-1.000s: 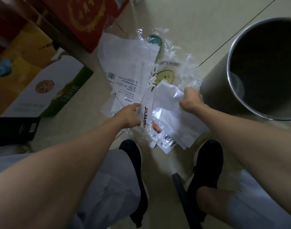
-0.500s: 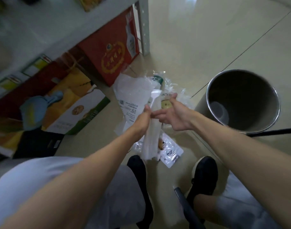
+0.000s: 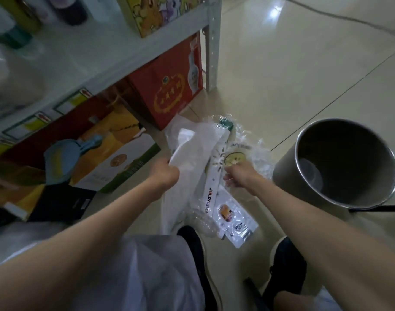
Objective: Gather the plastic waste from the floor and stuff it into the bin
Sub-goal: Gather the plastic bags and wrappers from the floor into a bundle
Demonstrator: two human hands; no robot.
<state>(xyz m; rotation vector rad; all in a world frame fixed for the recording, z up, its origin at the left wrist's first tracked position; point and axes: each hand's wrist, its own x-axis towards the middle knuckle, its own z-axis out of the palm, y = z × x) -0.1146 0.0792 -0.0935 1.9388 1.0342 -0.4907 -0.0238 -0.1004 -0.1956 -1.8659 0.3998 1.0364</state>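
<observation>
Two hands work one heap of plastic waste (image 3: 214, 176) on the floor, just left of the steel bin (image 3: 340, 162). Your left hand (image 3: 164, 175) is fisted on a corner of the white plastic bag (image 3: 192, 149), the far-left piece of the heap, farthest from the bin. Your right hand (image 3: 238, 177) is curled down at the near edge of the clear smiley-printed wrapper (image 3: 241, 153), the piece closest to the bin; whether its fingers actually pinch the film cannot be told. Between the hands runs the long white printed strip (image 3: 213, 176), its long axis running from your shoes towards the green-capped end (image 3: 226, 124), roughly parallel to the bin's near wall. A small printed sachet (image 3: 234, 221) lies loose at the strip's near end, apart from both hands. The bin's mouth is open and tilted towards the heap, to the right of everything. Your right hand is the nearer to the bin; the carry would probably run rightward across the strip's length.
</observation>
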